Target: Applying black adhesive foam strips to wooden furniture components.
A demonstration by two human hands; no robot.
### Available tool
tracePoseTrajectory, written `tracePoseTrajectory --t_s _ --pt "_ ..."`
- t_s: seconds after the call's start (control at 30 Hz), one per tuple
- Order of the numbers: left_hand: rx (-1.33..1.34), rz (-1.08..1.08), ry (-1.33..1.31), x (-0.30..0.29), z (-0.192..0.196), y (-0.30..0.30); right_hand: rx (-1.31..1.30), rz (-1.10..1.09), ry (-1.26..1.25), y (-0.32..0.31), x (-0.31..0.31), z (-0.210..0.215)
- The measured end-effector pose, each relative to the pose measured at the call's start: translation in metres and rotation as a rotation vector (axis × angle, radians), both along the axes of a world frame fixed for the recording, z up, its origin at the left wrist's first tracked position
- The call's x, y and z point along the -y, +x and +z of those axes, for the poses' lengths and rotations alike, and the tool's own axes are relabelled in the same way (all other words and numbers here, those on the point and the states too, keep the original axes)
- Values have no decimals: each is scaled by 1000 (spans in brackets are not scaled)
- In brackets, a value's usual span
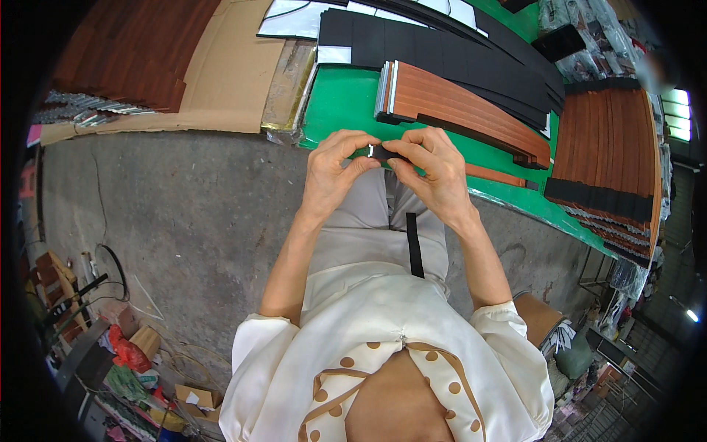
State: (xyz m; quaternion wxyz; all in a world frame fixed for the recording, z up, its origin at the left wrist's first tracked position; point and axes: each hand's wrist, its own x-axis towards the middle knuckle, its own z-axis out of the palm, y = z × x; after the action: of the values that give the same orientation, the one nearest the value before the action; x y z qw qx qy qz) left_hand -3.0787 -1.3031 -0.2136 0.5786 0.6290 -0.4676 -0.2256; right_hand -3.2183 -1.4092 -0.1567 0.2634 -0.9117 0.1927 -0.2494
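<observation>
Both hands meet at the near edge of the green table (pixel 346 96), on one small dark piece with a pale, channel-shaped end (pixel 381 152). My left hand (pixel 329 173) pinches its pale end between thumb and fingers. Closed around the dark part just beside it is my right hand (pixel 434 173). To the right of that hand a narrow brown wood-look strip (pixel 497 176) with a dark far end runs along the table edge. My right hand hides whether the strip and the dark piece are one. Beyond my hands lies a stack of brown wood-look slats (pixel 456 99) with metallic ends.
Black panels (pixel 434 55) overlap behind the slats. At the right stands a stack of brown slats with black ends (pixel 604 140). Cardboard (pixel 228 70) and more brown slats (pixel 132 51) lie at the left. Clutter with a red bag (pixel 129 352) sits on the floor lower left.
</observation>
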Motion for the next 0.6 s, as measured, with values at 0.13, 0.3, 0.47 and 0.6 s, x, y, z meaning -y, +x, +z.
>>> tracePoseTrajectory --t_s 0.13,0.3,0.47,0.6 --pt "-4 -4 7 0 0 0 4 3 -7 0 1 -2" --pt "13 -5 2 0 0 0 11 9 -14 1 2 -2" --pt "14 -5 20 0 2 0 9 4 -11 1 2 -2" --pt "4 3 22 0 0 -1 21 11 -16 0 3 -3"
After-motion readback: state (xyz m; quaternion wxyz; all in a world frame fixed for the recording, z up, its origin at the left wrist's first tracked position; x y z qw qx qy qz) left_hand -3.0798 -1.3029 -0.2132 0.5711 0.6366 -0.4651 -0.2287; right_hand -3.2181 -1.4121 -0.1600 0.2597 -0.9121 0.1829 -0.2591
